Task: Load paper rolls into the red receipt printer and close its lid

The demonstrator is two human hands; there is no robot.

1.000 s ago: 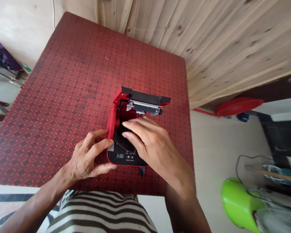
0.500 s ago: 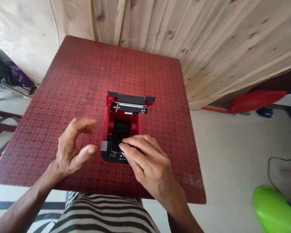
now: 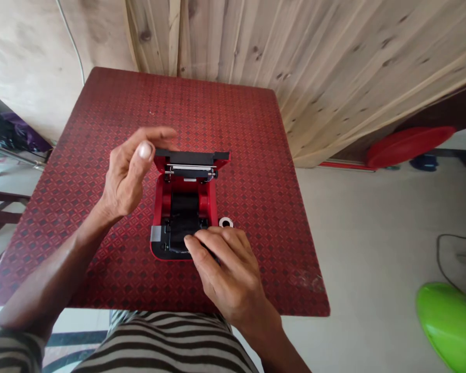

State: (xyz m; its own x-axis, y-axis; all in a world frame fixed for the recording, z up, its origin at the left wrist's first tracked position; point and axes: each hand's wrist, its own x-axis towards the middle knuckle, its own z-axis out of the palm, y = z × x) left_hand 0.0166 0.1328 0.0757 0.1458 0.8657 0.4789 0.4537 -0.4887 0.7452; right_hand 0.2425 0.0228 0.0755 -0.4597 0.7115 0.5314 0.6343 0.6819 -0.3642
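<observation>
A small red and black printer [image 3: 157, 204] stands on the table with its lid [image 3: 194, 158] tipped up and back. Inside it lies a glossy black roll, and a black strip [image 3: 182, 228] runs from that roll toward the front edge. My right hand [image 3: 229, 269] has its thumb and fingers closed on the strip's front end, low over the printer's right front corner, which it hides. Beside the lid's left end is my left hand [image 3: 126, 173], its thumb raised and fingers apart, partly blurred. It holds nothing.
The red patterned table [image 3: 112, 109] reaches back to a wooden plank wall [image 3: 236, 46]. A white ring-shaped roll end [image 3: 226, 222] shows just right of the printer. On the floor at right are a green plastic object [image 3: 450, 326] and a red round one [image 3: 409, 146].
My left hand has risen from the printer's left side to its lid. My right hand stays at the strip's front end. A white roll end now shows beside the printer.
</observation>
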